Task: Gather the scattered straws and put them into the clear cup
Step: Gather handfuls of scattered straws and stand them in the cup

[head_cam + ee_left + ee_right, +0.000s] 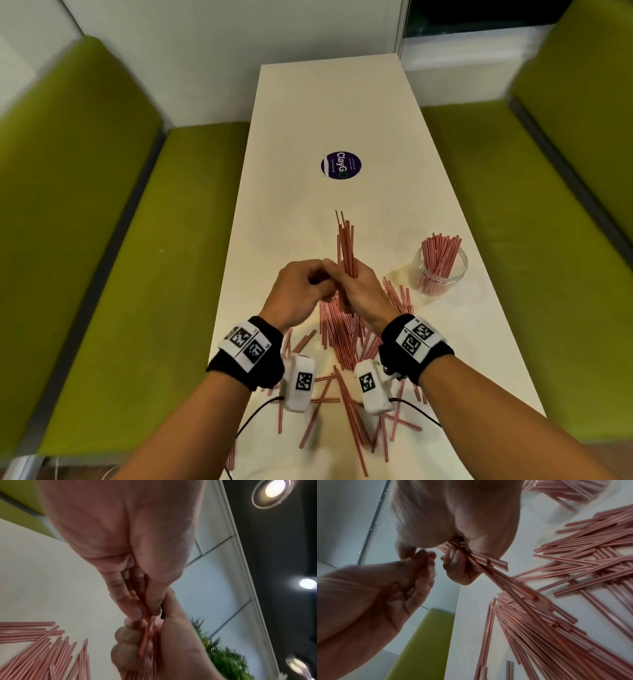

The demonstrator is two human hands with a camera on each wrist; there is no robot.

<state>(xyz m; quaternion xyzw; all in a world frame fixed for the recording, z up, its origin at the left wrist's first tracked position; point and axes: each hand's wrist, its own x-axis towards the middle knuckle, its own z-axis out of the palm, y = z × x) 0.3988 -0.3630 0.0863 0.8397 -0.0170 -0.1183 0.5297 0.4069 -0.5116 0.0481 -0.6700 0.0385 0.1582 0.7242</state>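
Observation:
My right hand (351, 291) grips a bundle of red-and-white striped straws (346, 240) upright above the white table (342, 113); the right wrist view shows its fingers (458, 559) curled round the bundle (489, 563). My left hand (323, 275) meets it from the left, and its thumb and fingers (130, 601) pinch straws of the same bundle (145, 632). The clear cup (459, 270) stands on the table to the right of my hands with several straws (440, 257) in it. Many loose straws (342, 335) lie scattered beneath my hands and wrists.
A round purple sticker (341, 165) lies on the table beyond my hands. Green benches flank the table on the left (102, 240) and right (513, 205). More loose straws (349, 418) reach the table's near edge.

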